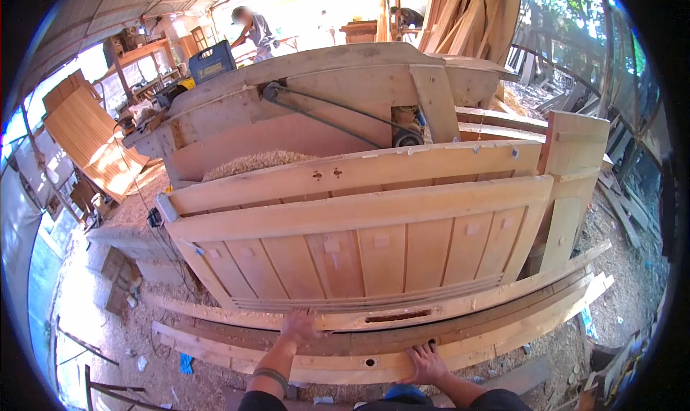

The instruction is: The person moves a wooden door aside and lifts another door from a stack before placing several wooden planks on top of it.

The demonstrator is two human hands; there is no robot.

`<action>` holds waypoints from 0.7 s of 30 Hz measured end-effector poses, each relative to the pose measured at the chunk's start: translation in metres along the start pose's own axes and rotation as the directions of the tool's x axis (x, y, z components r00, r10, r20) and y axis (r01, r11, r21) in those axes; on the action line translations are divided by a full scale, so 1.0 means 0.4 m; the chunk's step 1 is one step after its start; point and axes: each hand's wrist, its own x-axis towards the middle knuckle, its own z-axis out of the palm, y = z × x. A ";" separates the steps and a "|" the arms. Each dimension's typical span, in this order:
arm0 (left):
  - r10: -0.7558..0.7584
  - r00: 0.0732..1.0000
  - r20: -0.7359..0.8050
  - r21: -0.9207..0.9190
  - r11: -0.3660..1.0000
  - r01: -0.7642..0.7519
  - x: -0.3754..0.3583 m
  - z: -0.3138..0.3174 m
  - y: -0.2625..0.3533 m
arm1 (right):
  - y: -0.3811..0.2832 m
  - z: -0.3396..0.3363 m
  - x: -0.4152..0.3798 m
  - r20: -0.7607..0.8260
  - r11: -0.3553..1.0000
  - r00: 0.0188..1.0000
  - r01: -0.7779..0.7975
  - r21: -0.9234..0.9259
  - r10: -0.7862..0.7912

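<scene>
My left hand [300, 326] lies with its fingers spread over the long wooden beams, close to the lower edge of a paneled wooden door [334, 263]. Under its palm runs a long beam [503, 294] with a dark slot cut in its face. My right hand [425, 362] rests on the front beam [330, 361], fingers apart, beside a small round hole. Another round hole shows in that beam between my two hands. The door leans upright behind the beams, and a second door [424, 163] stands behind it.
Behind the doors is a wooden machine bench with a belt drive [330, 116] and a heap of shavings [259, 163]. A blue tool case [210, 62] sits on it. A corrugated panel [100, 141] leans at left. Tall planks [471, 15] stand at back; a person [255, 35] works far off.
</scene>
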 end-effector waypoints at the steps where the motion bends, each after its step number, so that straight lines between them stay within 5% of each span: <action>1: 0.004 1.000 -0.005 -0.002 1.000 -0.004 0.005 0.014 -0.006 | 0.007 0.009 -0.002 0.003 1.000 1.000 -0.002 0.010 0.002; 14: 0.005 0.999 0.051 0.022 1.000 -0.006 0.002 0.000 -0.002 | 0.007 0.006 -0.002 -0.003 1.000 1.000 0.008 -0.030 -0.008; 21: 0.022 0.997 -0.068 0.007 1.000 -0.021 0.002 0.028 -0.009 | 0.006 0.006 -0.004 0.003 0.999 1.000 0.008 -0.053 -0.007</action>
